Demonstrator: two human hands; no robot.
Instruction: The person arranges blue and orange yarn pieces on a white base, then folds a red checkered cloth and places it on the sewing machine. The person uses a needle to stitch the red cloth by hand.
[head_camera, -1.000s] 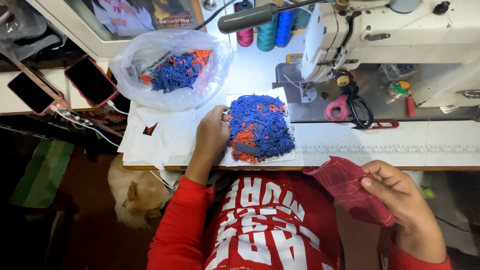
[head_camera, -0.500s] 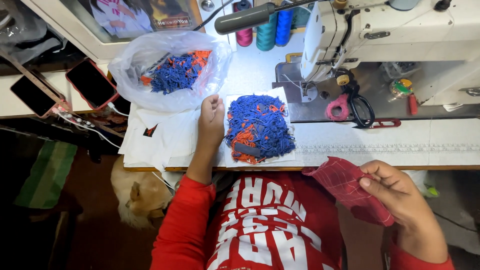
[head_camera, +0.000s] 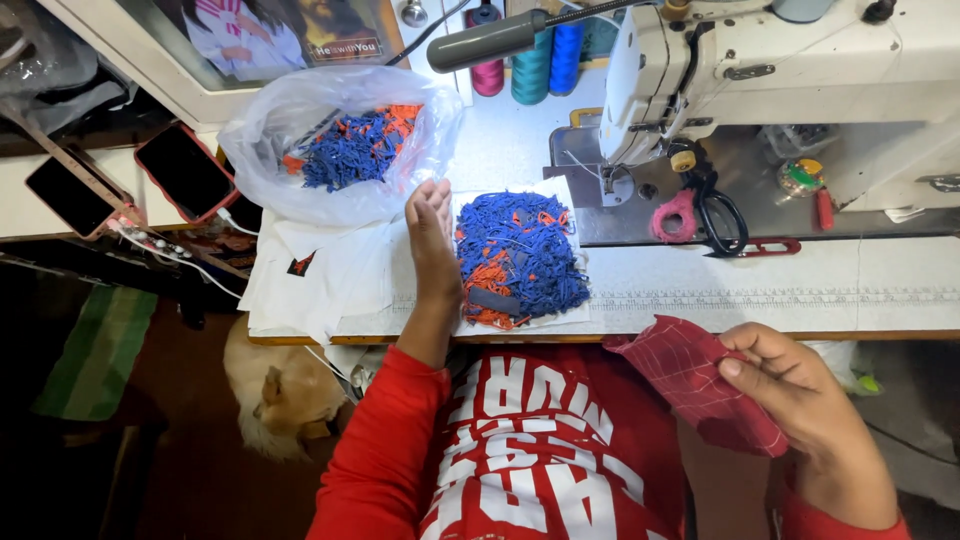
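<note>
From the head view I see my left hand (head_camera: 432, 232) lying flat and released, fingers straight, on the white sheet covering the pale sewing table (head_camera: 800, 290). It grips nothing; its edge sits just beside the heap of blue and orange cord pieces (head_camera: 520, 255), which rests on the table between that hand and the white sewing machine (head_camera: 760, 70).

My right hand (head_camera: 800, 400), low near my lap and below the table edge, is clenched on a dark red checked cloth piece (head_camera: 700, 385), thumb on top and fingers curled under its right edge.

I judge the cloth light, thin and limp. It will droop wherever it is unsupported, so a pinch at a hem or corner suits it best. The cord pieces look soft, fuzzy and tangled. They should lift in clumps rather than singly and shed strays. I would take them from the top of the heap with a loose pinch.

Behind my left hand, a crinkled clear plastic bag (head_camera: 290, 150) holds more blue and orange pieces. Black-bladed scissors with a pink handle (head_camera: 700, 210) lie by the machine's needle.
</note>
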